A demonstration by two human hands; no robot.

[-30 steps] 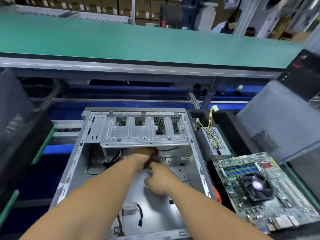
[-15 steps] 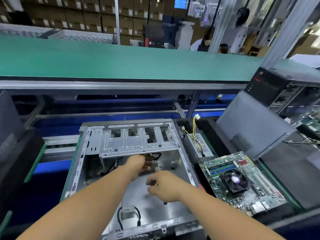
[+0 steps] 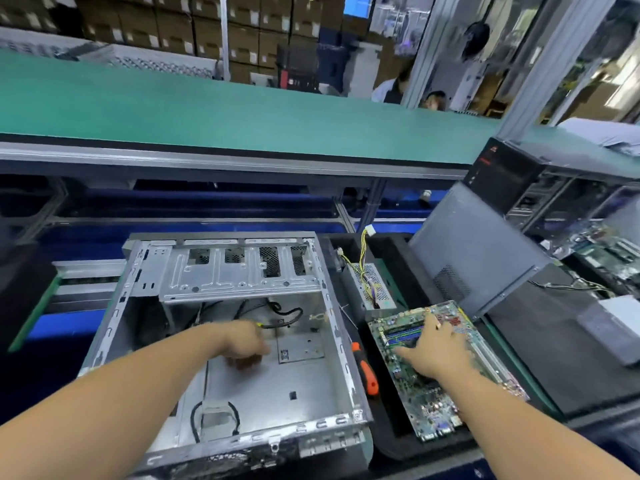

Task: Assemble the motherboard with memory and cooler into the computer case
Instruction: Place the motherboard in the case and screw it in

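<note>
Green conveyor belt upper frame; left hand blurred inside open computer case, fingers' state unclear; right hand spread flat on motherboard, lower right.

PC assy factory: conveyor, boxes.

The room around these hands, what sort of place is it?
Most likely a computer assembly line in a factory. A long green conveyor belt runs past an open computer case and a bare motherboard, with stacked cardboard boxes behind.
</note>
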